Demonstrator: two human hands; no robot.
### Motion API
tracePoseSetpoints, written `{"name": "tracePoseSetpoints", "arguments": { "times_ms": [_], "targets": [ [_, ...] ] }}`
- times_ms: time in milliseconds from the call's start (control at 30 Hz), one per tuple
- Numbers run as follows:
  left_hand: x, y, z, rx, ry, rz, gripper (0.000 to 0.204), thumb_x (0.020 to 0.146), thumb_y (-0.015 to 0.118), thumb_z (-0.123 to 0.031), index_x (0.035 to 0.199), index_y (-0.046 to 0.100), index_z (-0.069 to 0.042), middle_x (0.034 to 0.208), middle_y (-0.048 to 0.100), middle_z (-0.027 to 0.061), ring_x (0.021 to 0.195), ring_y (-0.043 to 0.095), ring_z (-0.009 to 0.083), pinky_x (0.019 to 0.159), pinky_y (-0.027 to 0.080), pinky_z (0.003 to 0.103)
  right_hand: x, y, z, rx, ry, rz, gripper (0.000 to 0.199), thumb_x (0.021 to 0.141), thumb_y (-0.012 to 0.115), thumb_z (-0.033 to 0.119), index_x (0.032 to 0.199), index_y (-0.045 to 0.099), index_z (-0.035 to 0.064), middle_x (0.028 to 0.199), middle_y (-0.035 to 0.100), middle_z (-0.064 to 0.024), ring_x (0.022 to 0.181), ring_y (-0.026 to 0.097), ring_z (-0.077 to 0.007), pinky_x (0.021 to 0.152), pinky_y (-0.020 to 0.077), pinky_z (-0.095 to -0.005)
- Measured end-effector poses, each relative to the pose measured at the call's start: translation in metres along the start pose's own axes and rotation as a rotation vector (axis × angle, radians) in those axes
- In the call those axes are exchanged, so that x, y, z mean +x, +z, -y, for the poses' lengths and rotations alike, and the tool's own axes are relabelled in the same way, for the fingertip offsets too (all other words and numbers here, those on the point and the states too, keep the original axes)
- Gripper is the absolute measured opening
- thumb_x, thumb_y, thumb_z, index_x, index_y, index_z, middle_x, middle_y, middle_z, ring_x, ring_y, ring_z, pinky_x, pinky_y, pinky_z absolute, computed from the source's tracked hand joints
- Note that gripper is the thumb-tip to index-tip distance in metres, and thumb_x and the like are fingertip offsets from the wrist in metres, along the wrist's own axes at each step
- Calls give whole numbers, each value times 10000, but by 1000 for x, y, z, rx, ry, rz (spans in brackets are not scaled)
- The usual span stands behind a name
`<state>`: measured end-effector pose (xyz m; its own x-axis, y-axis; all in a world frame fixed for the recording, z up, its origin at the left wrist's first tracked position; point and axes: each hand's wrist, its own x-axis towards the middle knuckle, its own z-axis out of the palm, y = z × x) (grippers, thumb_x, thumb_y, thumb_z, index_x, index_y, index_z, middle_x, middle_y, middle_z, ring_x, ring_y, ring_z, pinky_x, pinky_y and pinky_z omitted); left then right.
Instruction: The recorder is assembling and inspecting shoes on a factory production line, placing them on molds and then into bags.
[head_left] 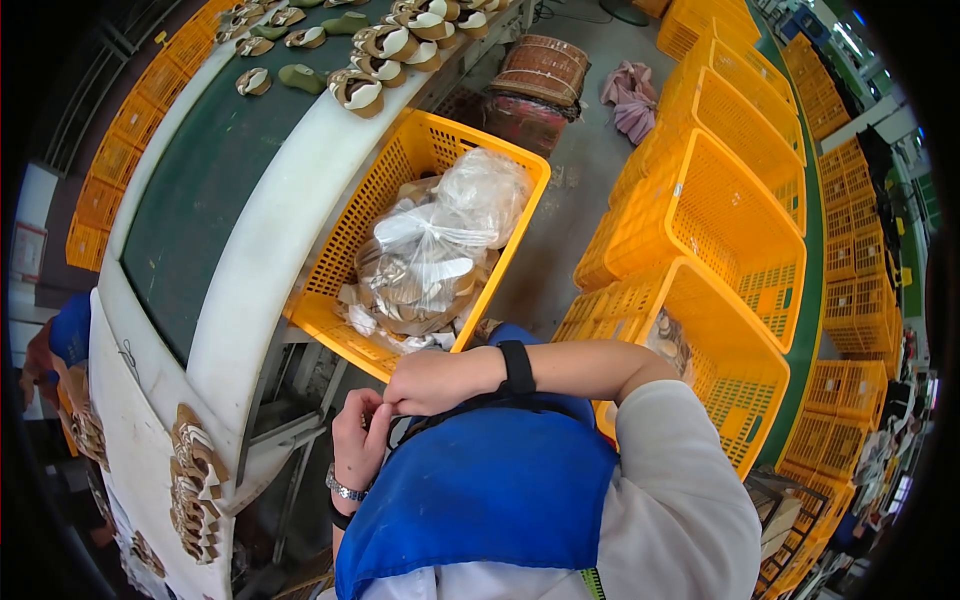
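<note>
While both hands meet at the chest, left hand (358, 437) and right hand (432, 381) fingers pinch the black strap (440, 413). Strap runs toward 3 o'clock; bagged basket (352, 235) at 12.

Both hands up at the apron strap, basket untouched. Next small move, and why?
Probably finish settling the dark strap: left hand and right hand both pinch it at the blue apron top, and neither touches the yellow basket of bagged parts.
</note>
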<state>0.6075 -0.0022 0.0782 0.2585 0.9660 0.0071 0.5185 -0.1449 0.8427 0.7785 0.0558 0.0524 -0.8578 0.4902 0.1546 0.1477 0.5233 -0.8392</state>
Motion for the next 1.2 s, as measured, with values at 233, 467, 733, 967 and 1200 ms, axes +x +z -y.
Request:
{"name": "tracePoseSetpoints", "arguments": {
  "times_ms": [233,467,733,967,1200],
  "targets": [
    [11,6,-2,95,-112,-24,102,804,564,-96,783,532,-2,617,540,122,534,532,220,507,418,291,4,-19,-11,-10,11,38,179,743,546,191,702,591,22,625,565,-169,588,542,-340,535,416,-408],
    [20,12,0,17,-99,-29,91,815,553,-114,808,561,-23,672,574,133,591,562,242,543,436,314,3,-46,-25,155,-21,130,235,831,541,227,737,596,19,614,548,-168,515,521,-284,495,393,-356],
    [-14,11,0,-186,-184,-378,172,832,546,-222,875,553,-55,656,556,110,585,536,299,546,438,341,45,-50,-23,308,158,391,143,807,572,106,859,622,-17,648,610,-52,578,526,-85,527,426,-228],
    [-46,29,-11,2,-374,-506,252,839,530,-238,994,570,-44,836,615,156,745,592,318,629,467,369,81,-24,-11,269,-38,710,174,835,514,130,851,614,-11,655,603,-71,545,547,-120,519,431,-240],
    [-54,35,-12,177,-472,-596,178,834,520,-216,868,601,-61,705,596,142,638,572,318,564,450,373,92,-19,-17,230,-75,780,181,834,515,160,854,618,12,656,604,-87,553,562,-148,536,434,-263]
  ]
}}
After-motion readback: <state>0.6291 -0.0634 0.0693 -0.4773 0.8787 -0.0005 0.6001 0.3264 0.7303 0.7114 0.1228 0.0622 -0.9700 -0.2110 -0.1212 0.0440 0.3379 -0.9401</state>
